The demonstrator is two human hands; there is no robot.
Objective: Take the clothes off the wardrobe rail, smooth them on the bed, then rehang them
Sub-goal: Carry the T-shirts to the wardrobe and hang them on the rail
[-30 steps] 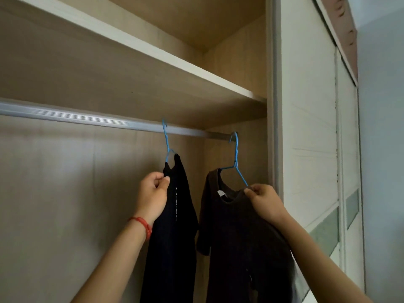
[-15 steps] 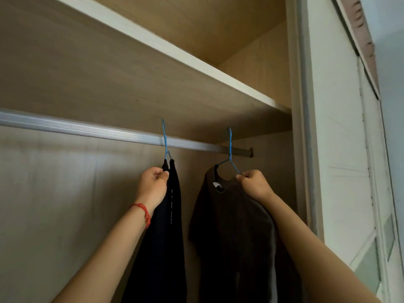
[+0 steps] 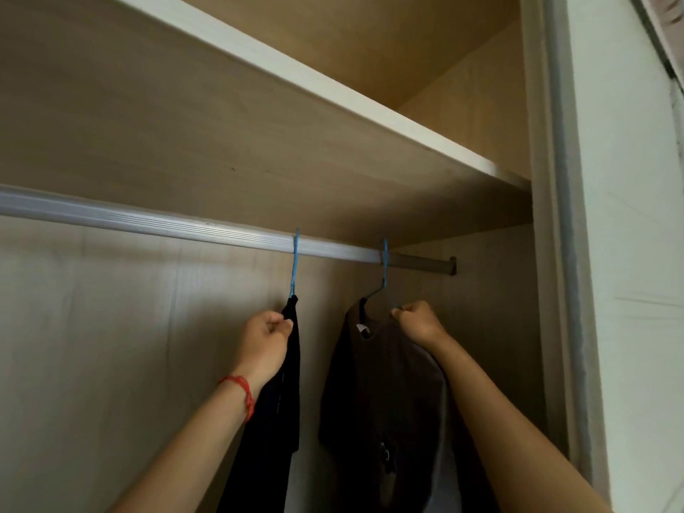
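Blue hangers: both hooking over aluminium rail (image 3: pixel 148 222)
Left hand (image 3: pixel 264 344): gripping black garment (image 3: pixel 285 383) at hanger (image 3: pixel 294 264)
Right hand (image 3: pixel 418 322): pinching brown top (image 3: pixel 381 383) shoulder on hanger (image 3: pixel 385 268)

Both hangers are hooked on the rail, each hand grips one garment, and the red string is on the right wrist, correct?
Not quite: the head view shows the red string on the left wrist. Both hangers are on the rail, as you say.
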